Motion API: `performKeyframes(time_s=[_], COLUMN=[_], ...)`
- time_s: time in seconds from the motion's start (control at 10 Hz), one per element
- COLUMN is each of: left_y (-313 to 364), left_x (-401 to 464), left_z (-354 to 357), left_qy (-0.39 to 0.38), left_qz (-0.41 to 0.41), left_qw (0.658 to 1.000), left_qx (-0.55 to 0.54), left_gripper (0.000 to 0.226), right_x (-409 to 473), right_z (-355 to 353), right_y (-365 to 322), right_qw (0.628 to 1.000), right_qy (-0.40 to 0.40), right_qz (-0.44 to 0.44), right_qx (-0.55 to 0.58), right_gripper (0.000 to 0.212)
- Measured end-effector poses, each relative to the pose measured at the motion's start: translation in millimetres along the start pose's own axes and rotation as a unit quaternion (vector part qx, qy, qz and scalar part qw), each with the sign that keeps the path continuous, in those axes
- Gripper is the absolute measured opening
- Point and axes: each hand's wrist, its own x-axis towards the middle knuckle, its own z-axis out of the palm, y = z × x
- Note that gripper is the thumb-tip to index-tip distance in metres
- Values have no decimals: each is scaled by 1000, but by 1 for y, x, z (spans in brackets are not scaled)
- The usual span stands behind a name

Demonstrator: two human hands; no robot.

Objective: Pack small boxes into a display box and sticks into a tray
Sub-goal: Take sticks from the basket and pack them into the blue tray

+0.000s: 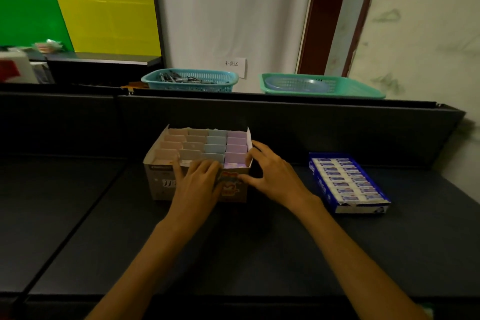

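Dark shelf surface (259, 254), low black back panel, white wall and a green-and-yellow board behind. The display box (197, 163) sits centre, open-topped, with small boxes (207, 147) standing in pink, grey, blue and purple columns.

Your left hand (197, 182) lies over the front wall, fingers curled onto the front row; cannot tell whether they pinch a box. Your right hand (270, 174) brackets the front right corner, fingers spread along the side wall, thumb on the front face.

Risk: the cardboard walls look thin. Squeeze that corner and the side flap may bow, jamming the purple column. Press unevenly and the front row could tip.

The blue tray (348, 182) of wrapped sticks lies well apart to your right, seemingly full. Two plastic baskets sit on the ledge behind: teal basket (189, 80) with dark items, green basket (322, 86) holding a bowl. Nothing lies between box and tray.
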Motion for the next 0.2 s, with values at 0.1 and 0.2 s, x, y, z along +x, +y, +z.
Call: performKeyframes(time_s=[0.1, 0.2], left_y=[4, 2], left_x=[1, 2], left_z=[-1, -7], left_qy=[-24, -61], left_qz=[-6, -9], left_qw=[1000, 998], left_qx=[-1, 23], left_gripper=[38, 50], right_x=[-2, -6], right_z=[-1, -16], right_y=[-1, -3], right_qw=[1000, 999], right_qy=[-1, -23], right_qz=[10, 43], right_qx=[-11, -11], right_gripper=[46, 58])
